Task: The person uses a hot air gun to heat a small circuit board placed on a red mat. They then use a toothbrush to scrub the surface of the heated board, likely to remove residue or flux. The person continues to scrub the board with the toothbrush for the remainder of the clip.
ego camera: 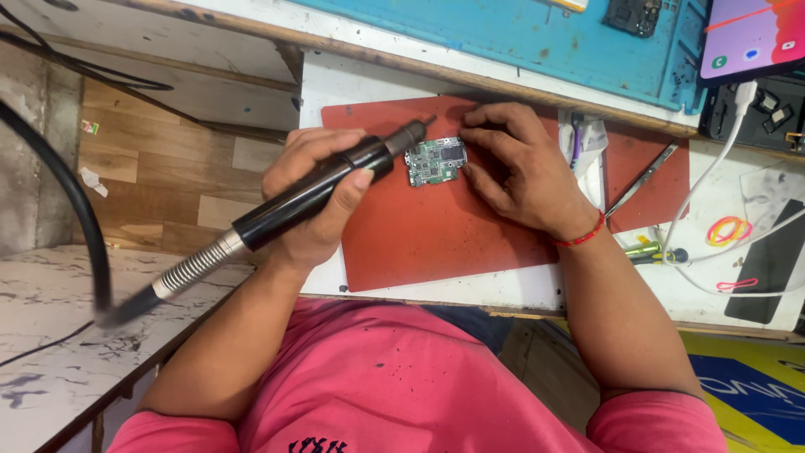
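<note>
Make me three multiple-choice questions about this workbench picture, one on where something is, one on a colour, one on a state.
1. Where does the circuit board lie?
A. on the red mat
B. on the floor
C. on the phone

2. What colour is the band on the right wrist?
A. green
B. red
C. white

3. How is the left hand occupied?
A. empty and flat
B. holding tweezers
C. gripping the black hot-air wand

Answers: 1 A, the board sits on the mat; 2 B, the wrist band is red; 3 C, the fingers wrap the wand while the right hand steadies the board.
</note>
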